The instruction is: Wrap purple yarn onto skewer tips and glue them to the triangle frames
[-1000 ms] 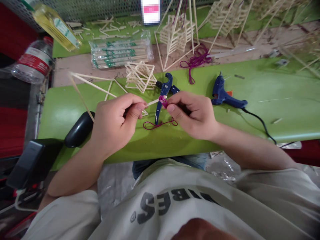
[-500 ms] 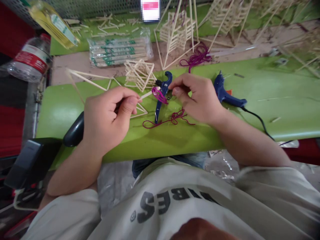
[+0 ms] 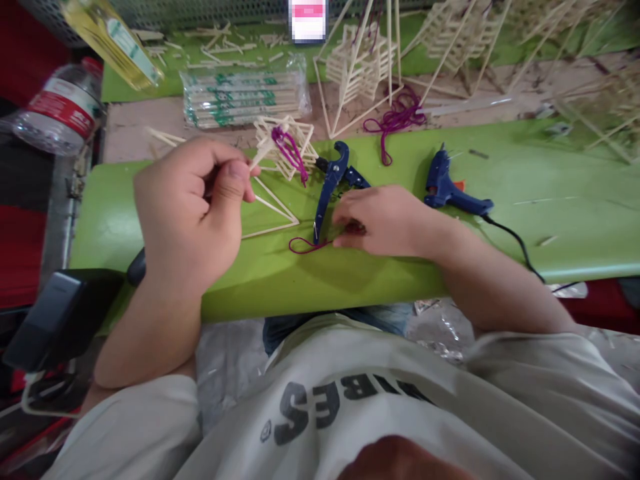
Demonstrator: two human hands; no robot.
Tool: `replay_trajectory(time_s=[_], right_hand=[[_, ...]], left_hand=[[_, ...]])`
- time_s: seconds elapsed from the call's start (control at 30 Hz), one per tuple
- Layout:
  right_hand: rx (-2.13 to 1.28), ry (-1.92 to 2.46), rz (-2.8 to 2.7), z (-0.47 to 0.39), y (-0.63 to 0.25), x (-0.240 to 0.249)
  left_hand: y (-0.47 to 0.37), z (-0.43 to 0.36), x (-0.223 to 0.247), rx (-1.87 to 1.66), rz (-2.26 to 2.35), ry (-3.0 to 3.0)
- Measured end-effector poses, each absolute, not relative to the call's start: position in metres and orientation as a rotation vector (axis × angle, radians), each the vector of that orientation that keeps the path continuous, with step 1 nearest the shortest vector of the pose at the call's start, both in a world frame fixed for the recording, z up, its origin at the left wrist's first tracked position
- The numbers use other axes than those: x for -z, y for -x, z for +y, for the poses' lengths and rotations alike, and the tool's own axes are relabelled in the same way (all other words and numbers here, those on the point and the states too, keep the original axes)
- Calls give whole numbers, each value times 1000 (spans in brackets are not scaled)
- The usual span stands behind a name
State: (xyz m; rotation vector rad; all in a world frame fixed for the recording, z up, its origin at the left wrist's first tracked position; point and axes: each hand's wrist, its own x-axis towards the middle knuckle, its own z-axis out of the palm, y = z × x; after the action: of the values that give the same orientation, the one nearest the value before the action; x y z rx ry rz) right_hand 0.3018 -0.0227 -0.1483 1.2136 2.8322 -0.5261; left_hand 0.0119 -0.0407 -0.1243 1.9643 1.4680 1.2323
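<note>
My left hand [image 3: 195, 207] is closed, pinching a thin wooden stick [image 3: 259, 155] between thumb and forefinger. Purple cord [image 3: 290, 155] is looped round the stick's upper end and dangles to the right. Down at the table, my right hand [image 3: 380, 220] has its thumb and fingers apart over a loose purple cord [image 3: 305, 247], most of which it hides. Just left of that hand lies a blue hand cutter [image 3: 330, 180]. Behind the held stick sits a small lattice of wooden sticks [image 3: 295, 143]. A flat triangular stick frame [image 3: 280, 208] is partly covered by my left hand.
A blue glue gun [image 3: 445, 183] with a black cable lies to the right. Wrapped chopsticks [image 3: 245, 100], a purple cord bundle [image 3: 400, 117] and a stick-built frame [image 3: 357, 67] are farther back. Bottles [image 3: 65, 110] and a black box-shaped device [image 3: 55, 320] stand left.
My left hand has moved left and up with the stick and its cord. My right hand has left the cord end and dropped toward the loose cord on the table.
</note>
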Motion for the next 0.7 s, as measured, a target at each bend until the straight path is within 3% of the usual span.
replay_trajectory(time_s=[0.13, 0.3, 0.47, 0.6, 0.7], right_hand=[[552, -997, 2826, -36, -296, 154], [960, -793, 2810, -34, -316, 151], [1263, -1101, 2823, -13, -340, 127], [1258, -1406, 2966, -3, -344, 120], [1288, -1352, 3101, 0, -343, 124]], left_hand=[[-14, -40, 126, -1302, 1424, -2084], [-15, -41, 121, -1322, 1438, -2058], [-12, -42, 111, -1345, 1450, -2076], [-8, -40, 112, -1351, 1530, -2091], [-9, -38, 117, -1384, 1559, -2081]])
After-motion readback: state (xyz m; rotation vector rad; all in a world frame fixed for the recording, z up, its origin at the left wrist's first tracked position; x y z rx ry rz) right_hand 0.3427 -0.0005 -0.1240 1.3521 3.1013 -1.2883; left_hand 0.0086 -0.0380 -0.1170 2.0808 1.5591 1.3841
